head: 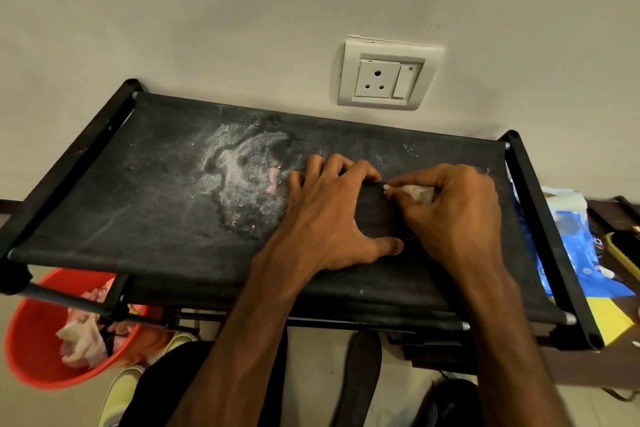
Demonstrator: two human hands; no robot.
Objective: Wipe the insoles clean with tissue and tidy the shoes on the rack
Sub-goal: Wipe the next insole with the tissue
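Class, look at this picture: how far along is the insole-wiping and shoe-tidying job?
Done: used tissues lie in the red bucket, so some wiping seems finished. In hand: the left hand holds a dark insole on the rack top while the right hand presses tissue to it. Left: what looks like a second insole and yellow shoes lie below, not yet racked.

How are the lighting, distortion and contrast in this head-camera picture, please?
Head view: wide-angle distortion splays the rack and tilts the wall socket; light is dim and warm; the dark insole under the left hand barely separates from the black fabric; the tissue in the right hand looks washed out.
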